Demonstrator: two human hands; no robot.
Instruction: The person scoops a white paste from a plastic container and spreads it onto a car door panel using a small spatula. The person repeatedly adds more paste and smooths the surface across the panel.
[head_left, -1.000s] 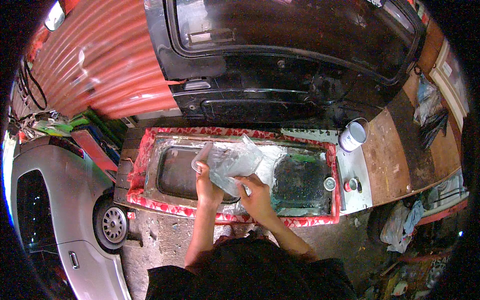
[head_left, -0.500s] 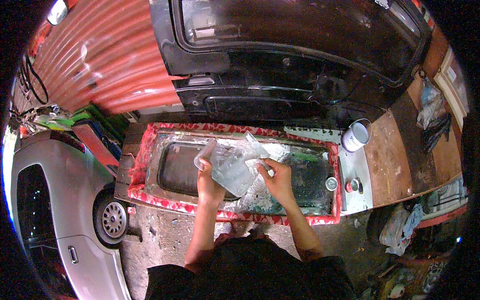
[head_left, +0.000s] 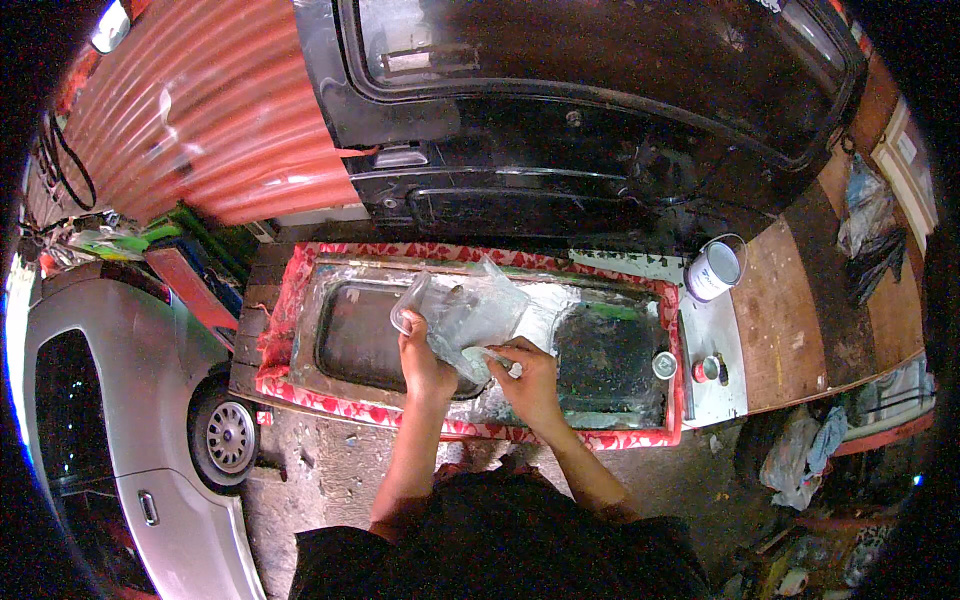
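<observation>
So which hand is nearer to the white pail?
The right hand. It is to the left of the pail and closer to the person's body; the left hand is farther left, gripping clear plastic.

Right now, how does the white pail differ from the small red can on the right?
The white pail is much larger; the red can is small.
The pail has a raised wire handle, while the can shows none.
The pail stands farther away; the can is nearer me.
Both are round containers, and neither the left hand nor the right hand touches them.
</observation>
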